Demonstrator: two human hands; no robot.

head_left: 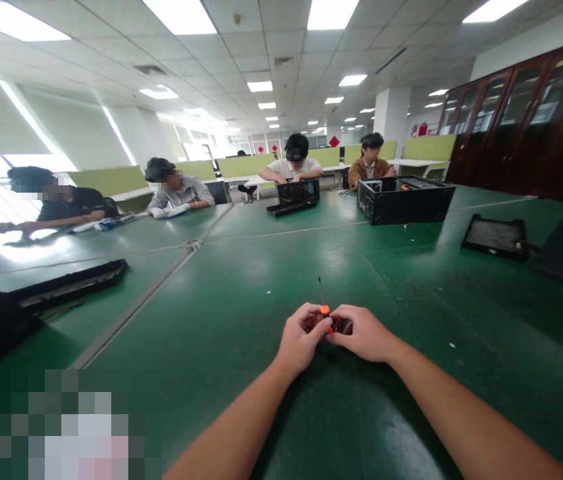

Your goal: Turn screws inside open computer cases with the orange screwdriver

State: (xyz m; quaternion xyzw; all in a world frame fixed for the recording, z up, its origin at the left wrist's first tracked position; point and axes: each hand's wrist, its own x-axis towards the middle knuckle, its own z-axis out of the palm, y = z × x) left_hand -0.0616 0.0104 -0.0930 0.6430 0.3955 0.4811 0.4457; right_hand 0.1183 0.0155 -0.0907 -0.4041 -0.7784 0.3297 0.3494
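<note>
A small screwdriver (325, 311) with an orange and black handle stands nearly upright between my two hands, its thin dark shaft pointing up and away. My left hand (305, 339) has its thumb and fingers closed around the handle from the left. From the right, my right hand (358, 332) pinches the handle with thumb and fingertips. Part of the handle is hidden behind my fingers. Both hands are just above or resting on the green tabletop (241, 347); I cannot tell which.
An open black computer case (406, 203) stands at the far right, with a black panel (495, 237) nearer. Another black case part (294, 199) sits before a person across the table. Dark metal parts (68, 287) lie left. Several people sit around the table.
</note>
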